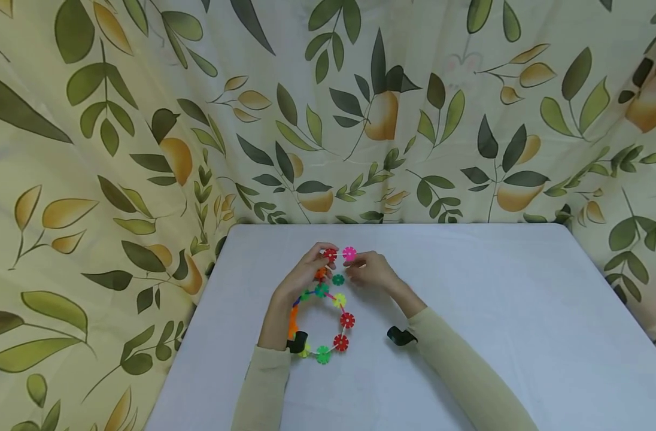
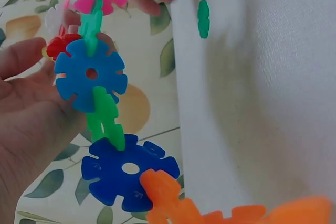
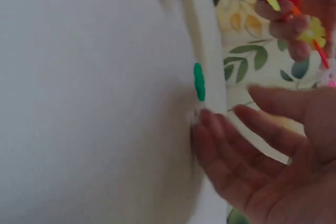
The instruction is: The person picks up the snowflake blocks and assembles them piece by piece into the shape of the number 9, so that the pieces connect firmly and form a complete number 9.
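My left hand (image 1: 301, 274) holds up a chain of slotted plastic snowflake discs, with its thumb and fingers at a red disc (image 1: 330, 255). A pink disc (image 1: 349, 254) stands out at the chain's end, beside the right fingers in the head view. Blue (image 2: 91, 74), light green and dark blue discs (image 2: 129, 171) run down from there towards orange ones near the left wrist. Below the left hand is a multicoloured loop of discs (image 1: 347, 320). A loose green disc (image 1: 338, 279) lies on the table. Next to it my right hand (image 3: 262, 156) has its thumb and relaxed fingers apart, holding nothing.
The white-covered table (image 1: 468, 311) reaches back to a leaf-and-fruit patterned curtain (image 1: 317, 120), which also hangs along the left side. Black bands with cameras (image 1: 400, 336) sit at the wrists. The loop lies beside the left forearm.
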`<state>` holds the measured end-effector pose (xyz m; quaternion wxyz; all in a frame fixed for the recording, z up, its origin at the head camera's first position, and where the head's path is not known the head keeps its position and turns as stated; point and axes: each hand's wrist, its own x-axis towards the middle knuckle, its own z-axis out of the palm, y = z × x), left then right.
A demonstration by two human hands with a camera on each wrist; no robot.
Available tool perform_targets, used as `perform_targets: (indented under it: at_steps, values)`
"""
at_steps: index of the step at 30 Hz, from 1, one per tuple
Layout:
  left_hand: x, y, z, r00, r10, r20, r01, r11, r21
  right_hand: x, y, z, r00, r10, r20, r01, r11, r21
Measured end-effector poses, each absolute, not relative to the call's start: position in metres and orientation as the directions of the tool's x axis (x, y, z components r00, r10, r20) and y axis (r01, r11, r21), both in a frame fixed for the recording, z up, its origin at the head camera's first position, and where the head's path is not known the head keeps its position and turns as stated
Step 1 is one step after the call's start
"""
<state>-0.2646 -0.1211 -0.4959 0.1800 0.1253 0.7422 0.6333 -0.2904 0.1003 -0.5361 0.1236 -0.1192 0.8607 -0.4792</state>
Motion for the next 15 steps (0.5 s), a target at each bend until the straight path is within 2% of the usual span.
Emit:
perform_targets:
  at_steps: [3,6,10,15]
  values:
    - [-0.265,-0.123,-0.496,-0.915,0.388,-0.111,-0.056,0.15,0.987,-0.289,0.09,-0.54,-0.907,-0.413,-0.079,-0.23,0.645,-0.729]
    - [-0.265,-0.123,-0.496,-0.923,0.368,-0.112,-0.07,0.126,0.99,-0.287,0.08,-0.542,-0.895,-0.442,-0.063,-0.303,0.704,-0.642]
    - [-0.265,-0.124,-0.497,-0.922,0.37,-0.116,-0.086,0.096,0.992,-0.283,0.073,-0.542,-0.912,-0.406,-0.057,-0.295,0.746,-0.597]
    - [-0.267,-0.123,-0.499,-0.906,0.402,-0.132,-0.094,0.114,0.989,-0.284,0.074,-0.548,-0.936,-0.349,-0.04,-0.256,0.757,-0.601]
